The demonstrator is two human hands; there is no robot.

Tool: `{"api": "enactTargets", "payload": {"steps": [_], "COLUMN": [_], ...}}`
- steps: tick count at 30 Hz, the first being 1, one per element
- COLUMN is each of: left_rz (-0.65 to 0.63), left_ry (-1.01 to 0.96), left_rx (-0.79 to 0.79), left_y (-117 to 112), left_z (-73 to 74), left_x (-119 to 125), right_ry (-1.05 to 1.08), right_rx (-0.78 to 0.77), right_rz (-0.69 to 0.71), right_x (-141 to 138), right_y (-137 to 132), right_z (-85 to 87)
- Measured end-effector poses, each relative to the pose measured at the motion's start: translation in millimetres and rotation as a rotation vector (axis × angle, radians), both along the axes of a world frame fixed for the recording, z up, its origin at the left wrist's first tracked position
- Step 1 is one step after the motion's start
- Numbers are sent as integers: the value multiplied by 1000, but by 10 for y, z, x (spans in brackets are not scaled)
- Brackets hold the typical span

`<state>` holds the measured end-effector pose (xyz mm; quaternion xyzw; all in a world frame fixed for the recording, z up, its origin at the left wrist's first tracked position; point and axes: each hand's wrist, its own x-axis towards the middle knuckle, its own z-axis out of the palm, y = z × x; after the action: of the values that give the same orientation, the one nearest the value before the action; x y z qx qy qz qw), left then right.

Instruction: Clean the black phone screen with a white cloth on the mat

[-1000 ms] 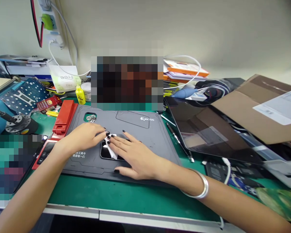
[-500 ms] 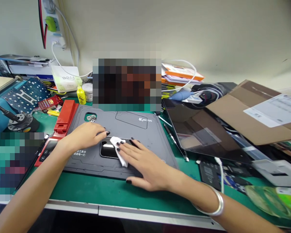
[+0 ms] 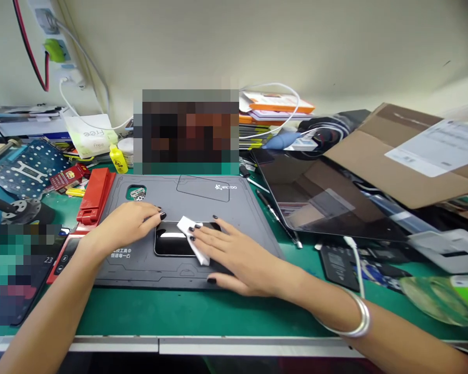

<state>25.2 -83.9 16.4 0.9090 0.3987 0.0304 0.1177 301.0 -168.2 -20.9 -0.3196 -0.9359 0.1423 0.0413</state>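
A phone (image 3: 174,241) with a glossy black screen lies flat on a grey work mat (image 3: 156,272). Across the screen is a folded white wipe (image 3: 187,226). My right hand (image 3: 234,254) rests over it with fingers stretched out and spread, the fingertips pressing on the wipe; the palm hides the phone's right end. At the phone's upper left corner is my left hand (image 3: 127,223), fingers loosely bent and apart, nothing seen in it. Its thumb tip is close to the phone's edge; whether it touches I cannot tell.
A red hinged holder (image 3: 94,195) stands at the mat's left. To the right lie a pen-like tool (image 3: 276,215), a large dark screen panel (image 3: 320,202) and an opened cardboard box (image 3: 366,156). A yellow bottle (image 3: 119,159) stands behind the mat.
The view has swung slightly to the right. My right hand and the wipe have slid a little rightward along the phone. My left hand stays by the phone's upper left corner.
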Motion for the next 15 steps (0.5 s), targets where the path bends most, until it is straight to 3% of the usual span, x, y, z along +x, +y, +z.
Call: {"api": "enactTargets", "payload": {"steps": [3, 8, 13, 15], "left_rz": [4, 5, 2, 7], "left_ry": [9, 36, 40, 47], "left_rx": [9, 8, 23, 16], "left_y": [-3, -14, -22, -24], "left_z": [2, 1, 8, 13], "left_x": [-2, 5, 25, 31], "right_ry": [-31, -3, -71, -88], "right_rx": [32, -24, 49, 37], "right_rz": [-56, 80, -74, -41], "right_x": [0, -25, -11, -38], "right_y": [-2, -39, 39, 18], "right_z": [7, 7, 31, 55]}}
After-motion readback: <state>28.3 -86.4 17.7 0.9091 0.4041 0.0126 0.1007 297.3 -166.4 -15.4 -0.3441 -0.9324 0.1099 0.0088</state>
